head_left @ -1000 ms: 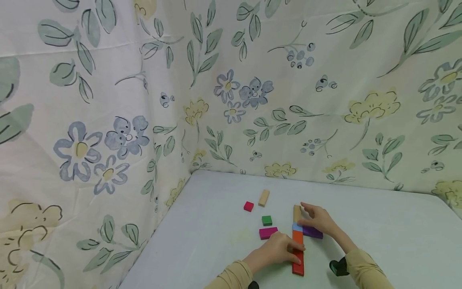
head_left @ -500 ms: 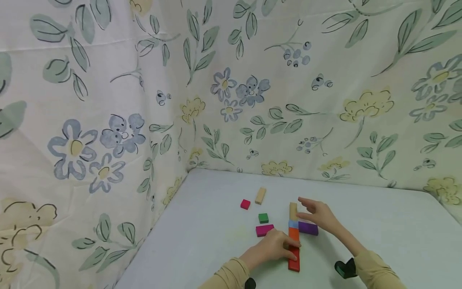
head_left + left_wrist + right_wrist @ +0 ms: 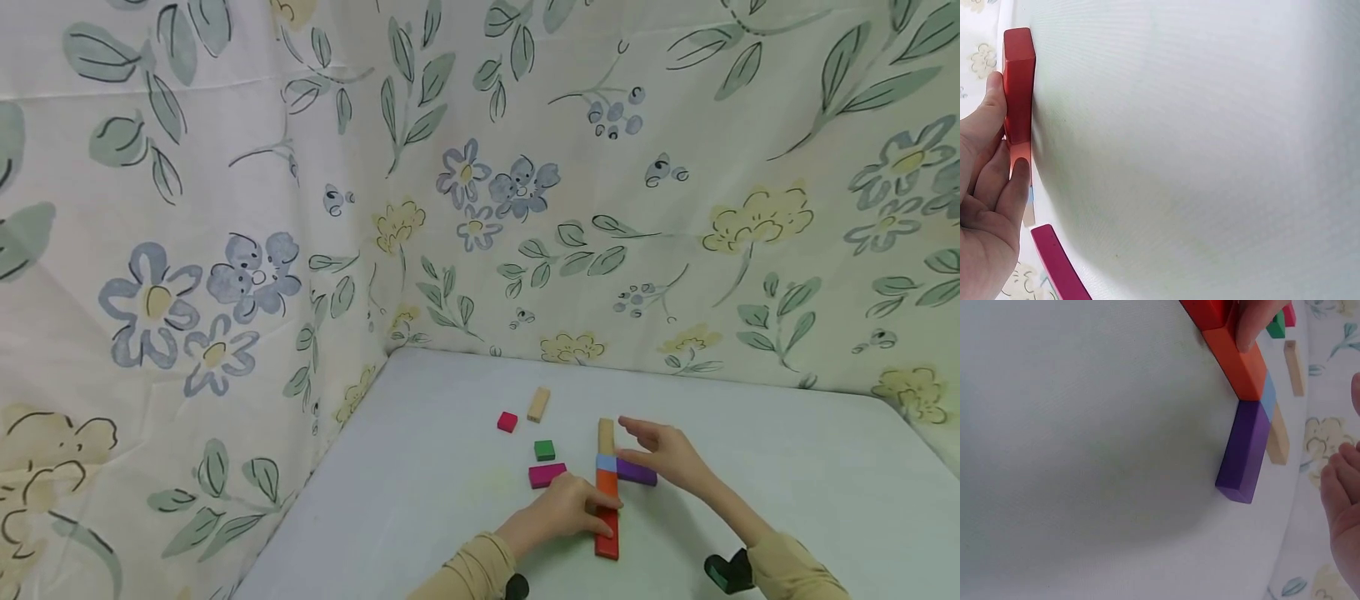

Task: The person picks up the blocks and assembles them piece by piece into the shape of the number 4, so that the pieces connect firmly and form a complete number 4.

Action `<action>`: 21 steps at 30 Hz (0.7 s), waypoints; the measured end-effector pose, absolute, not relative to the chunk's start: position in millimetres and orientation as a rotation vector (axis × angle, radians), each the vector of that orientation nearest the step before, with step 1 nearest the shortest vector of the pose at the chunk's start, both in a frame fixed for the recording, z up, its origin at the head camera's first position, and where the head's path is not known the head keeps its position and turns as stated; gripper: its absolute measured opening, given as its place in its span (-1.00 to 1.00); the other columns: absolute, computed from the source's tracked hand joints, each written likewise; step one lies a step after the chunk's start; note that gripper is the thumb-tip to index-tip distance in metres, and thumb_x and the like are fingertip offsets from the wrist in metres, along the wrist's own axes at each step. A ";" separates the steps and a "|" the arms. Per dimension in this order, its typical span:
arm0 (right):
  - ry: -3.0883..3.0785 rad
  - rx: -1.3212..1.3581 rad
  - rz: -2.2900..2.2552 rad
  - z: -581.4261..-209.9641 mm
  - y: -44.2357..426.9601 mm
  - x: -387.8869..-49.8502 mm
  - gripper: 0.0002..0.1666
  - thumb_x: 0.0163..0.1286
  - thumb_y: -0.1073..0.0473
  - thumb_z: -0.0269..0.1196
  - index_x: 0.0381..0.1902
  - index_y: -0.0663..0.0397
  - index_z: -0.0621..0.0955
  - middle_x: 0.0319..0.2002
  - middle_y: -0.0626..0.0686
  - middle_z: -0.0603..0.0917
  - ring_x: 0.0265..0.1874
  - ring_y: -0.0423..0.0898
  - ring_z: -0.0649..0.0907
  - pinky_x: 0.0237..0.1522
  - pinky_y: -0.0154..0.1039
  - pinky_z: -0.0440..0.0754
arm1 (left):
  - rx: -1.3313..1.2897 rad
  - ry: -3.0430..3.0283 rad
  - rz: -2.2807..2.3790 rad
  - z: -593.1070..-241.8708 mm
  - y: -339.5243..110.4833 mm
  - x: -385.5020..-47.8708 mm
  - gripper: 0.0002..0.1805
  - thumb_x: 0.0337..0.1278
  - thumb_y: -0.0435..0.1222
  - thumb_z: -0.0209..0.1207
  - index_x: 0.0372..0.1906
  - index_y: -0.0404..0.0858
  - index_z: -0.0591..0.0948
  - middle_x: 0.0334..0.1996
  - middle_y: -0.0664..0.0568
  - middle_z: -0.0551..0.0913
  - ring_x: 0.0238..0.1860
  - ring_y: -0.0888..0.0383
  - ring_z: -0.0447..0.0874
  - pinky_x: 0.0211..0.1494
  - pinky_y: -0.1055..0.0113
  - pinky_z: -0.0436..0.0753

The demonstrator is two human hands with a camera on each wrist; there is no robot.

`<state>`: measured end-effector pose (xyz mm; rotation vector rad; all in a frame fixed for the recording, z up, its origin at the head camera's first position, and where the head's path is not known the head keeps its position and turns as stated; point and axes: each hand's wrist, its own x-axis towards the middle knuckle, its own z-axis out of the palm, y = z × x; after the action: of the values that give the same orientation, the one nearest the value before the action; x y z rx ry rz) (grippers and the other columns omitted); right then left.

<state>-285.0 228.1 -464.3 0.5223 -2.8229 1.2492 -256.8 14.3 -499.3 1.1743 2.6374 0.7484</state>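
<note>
A straight row has a tan block (image 3: 606,437), a light blue block (image 3: 606,463), an orange block (image 3: 607,482) and, nearest the person, a red block (image 3: 607,547). Against the row's right side, by the blue block, lies a purple block (image 3: 637,472) pointing outward. My left hand (image 3: 562,507) rests on the row; in the left wrist view its thumb touches the red block (image 3: 1019,94) and its fingers the orange one. Right of the tan block hovers my right hand (image 3: 670,457), fingers extended and apart; the right wrist view shows it holding nothing (image 3: 1344,500).
Left of the row lie a magenta block (image 3: 546,476), a green block (image 3: 544,450), a small red-pink block (image 3: 507,422) and another tan block (image 3: 538,404). Patterned fabric (image 3: 465,250) hangs behind and left of the white table (image 3: 420,467).
My right hand has lifted away from the row and purple block, moving slightly right. My left hand stays on the red and orange blocks. The head view has shifted slightly.
</note>
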 end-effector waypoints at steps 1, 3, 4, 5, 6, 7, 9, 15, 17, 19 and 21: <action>-2.824 0.521 1.249 -464.6 228.3 -284.3 -0.27 0.22 0.01 0.33 0.26 0.27 0.43 0.21 0.32 0.50 0.16 0.27 0.52 0.01 -0.03 0.60 | 1.171 2.636 0.745 -498.9 14.2 -256.6 -0.59 -0.01 -0.12 0.35 0.03 0.04 0.67 -0.34 0.29 0.75 -0.45 0.49 0.37 -0.43 0.66 0.30; -2.828 0.512 1.256 -464.4 228.1 -282.6 -0.26 0.21 -0.01 0.34 0.26 0.25 0.43 0.21 0.31 0.51 0.16 0.27 0.53 0.01 -0.04 0.60 | 1.162 2.637 0.740 -498.0 14.4 -256.2 -0.58 -0.01 -0.12 0.34 0.05 0.04 0.66 -0.46 0.27 0.73 -0.51 0.48 0.30 -0.47 0.64 0.27; -2.829 0.520 1.252 -464.2 228.2 -282.0 -0.25 0.21 -0.01 0.34 0.26 0.26 0.43 0.20 0.32 0.51 0.16 0.27 0.53 0.01 -0.04 0.60 | 1.156 2.636 0.740 -497.5 14.5 -256.0 -0.58 -0.01 -0.12 0.34 0.05 0.04 0.66 -0.53 0.26 0.70 -0.54 0.47 0.27 -0.49 0.63 0.26; -2.830 0.527 1.250 -463.8 228.2 -281.2 -0.25 0.21 -0.02 0.34 0.26 0.26 0.43 0.20 0.32 0.51 0.16 0.27 0.53 0.01 -0.04 0.60 | 1.149 2.631 0.743 -497.3 14.6 -255.8 -0.57 -0.01 -0.12 0.34 0.06 0.04 0.65 -0.60 0.25 0.65 -0.57 0.45 0.24 -0.51 0.61 0.25; -2.834 0.524 1.249 -463.3 228.0 -280.6 -0.25 0.20 -0.03 0.34 0.26 0.26 0.43 0.20 0.32 0.51 0.16 0.27 0.53 0.01 -0.04 0.60 | 1.147 2.631 0.742 -497.0 14.7 -255.7 -0.57 0.00 -0.12 0.34 0.07 0.03 0.65 -0.66 0.24 0.61 -0.59 0.44 0.21 -0.53 0.60 0.24; -2.832 0.522 1.258 -462.9 228.0 -279.8 -0.25 0.20 -0.02 0.34 0.26 0.26 0.44 0.20 0.32 0.51 0.16 0.27 0.53 0.02 -0.03 0.59 | 1.147 2.632 0.741 -496.8 14.8 -255.6 -0.56 0.00 -0.12 0.34 0.08 0.03 0.64 -0.69 0.23 0.57 -0.61 0.43 0.20 -0.54 0.60 0.24; -2.833 0.524 1.261 -461.3 227.8 -278.1 -0.24 0.20 -0.02 0.35 0.26 0.26 0.44 0.20 0.31 0.51 0.17 0.26 0.52 0.03 -0.04 0.58 | 1.152 2.634 0.743 -497.4 14.8 -255.5 -0.55 0.00 -0.12 0.34 0.09 0.02 0.64 -0.70 0.24 0.55 -0.62 0.43 0.19 -0.55 0.59 0.23; -2.799 0.560 1.245 -452.9 226.5 -271.7 -0.26 0.19 0.02 0.35 0.25 0.27 0.45 0.20 0.31 0.52 0.16 0.25 0.53 0.02 -0.05 0.58 | 1.172 2.645 0.745 -499.1 14.7 -256.6 -0.52 -0.02 -0.12 0.35 0.11 0.02 0.62 -0.58 0.26 0.66 -0.60 0.44 0.20 -0.54 0.61 0.25; -2.776 0.586 1.235 -448.9 226.3 -269.3 -0.27 0.19 0.04 0.35 0.24 0.29 0.45 0.19 0.32 0.52 0.15 0.26 0.54 0.01 -0.04 0.59 | 1.173 2.651 0.740 -498.8 15.0 -256.8 -0.51 -0.02 -0.12 0.35 0.12 0.02 0.61 -0.55 0.26 0.67 -0.60 0.44 0.20 -0.53 0.61 0.25; -2.754 0.603 1.231 -445.1 226.7 -267.4 -0.27 0.19 0.04 0.35 0.24 0.30 0.45 0.19 0.32 0.52 0.14 0.27 0.55 0.00 -0.03 0.59 | 1.169 2.657 0.738 -497.9 15.3 -256.5 -0.50 -0.03 -0.13 0.36 0.12 0.02 0.61 -0.58 0.25 0.66 -0.60 0.44 0.22 -0.53 0.62 0.25; -2.735 0.608 1.231 -442.5 227.3 -266.1 -0.27 0.20 0.04 0.35 0.24 0.29 0.44 0.19 0.32 0.52 0.13 0.27 0.55 -0.01 -0.05 0.59 | 1.169 2.661 0.738 -497.3 15.4 -256.1 -0.50 -0.04 -0.13 0.37 0.11 0.02 0.61 -0.57 0.24 0.67 -0.59 0.44 0.24 -0.53 0.62 0.26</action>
<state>-266.1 227.3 -442.5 0.6084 -2.7346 1.2309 -256.1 15.4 -497.3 1.1686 2.6612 0.7383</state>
